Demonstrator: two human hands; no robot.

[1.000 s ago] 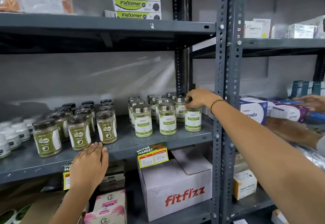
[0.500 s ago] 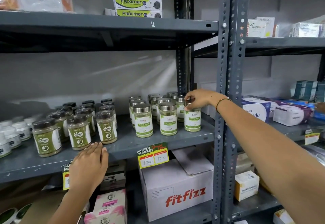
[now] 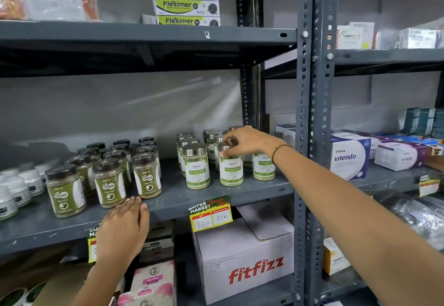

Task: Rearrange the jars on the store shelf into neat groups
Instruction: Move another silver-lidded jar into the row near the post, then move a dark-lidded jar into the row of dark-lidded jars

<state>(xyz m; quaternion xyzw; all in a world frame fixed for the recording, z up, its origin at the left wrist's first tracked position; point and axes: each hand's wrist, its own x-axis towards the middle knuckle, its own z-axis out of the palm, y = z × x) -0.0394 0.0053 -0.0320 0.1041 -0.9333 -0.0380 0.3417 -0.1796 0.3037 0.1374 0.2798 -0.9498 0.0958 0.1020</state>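
Observation:
Several silver-lidded jars with green-and-white labels stand in rows at the right of the grey shelf. My right hand reaches in from the right, its fingers closed around the lid of the middle front jar. On either side of it stand the front left jar and the front right jar. A group of dark-lidded jars of olive powder fills the shelf's middle-left. My left hand lies flat on the shelf's front edge below them, holding nothing.
Small white jars sit at the far left. A perforated steel post bounds the bay on the right, with a Vitendo box beyond it. A price tag hangs off the edge above a Fitfizz carton.
My right hand has left the front right jar and moved left onto the lid of the middle front jar. My left hand has stayed on the shelf edge.

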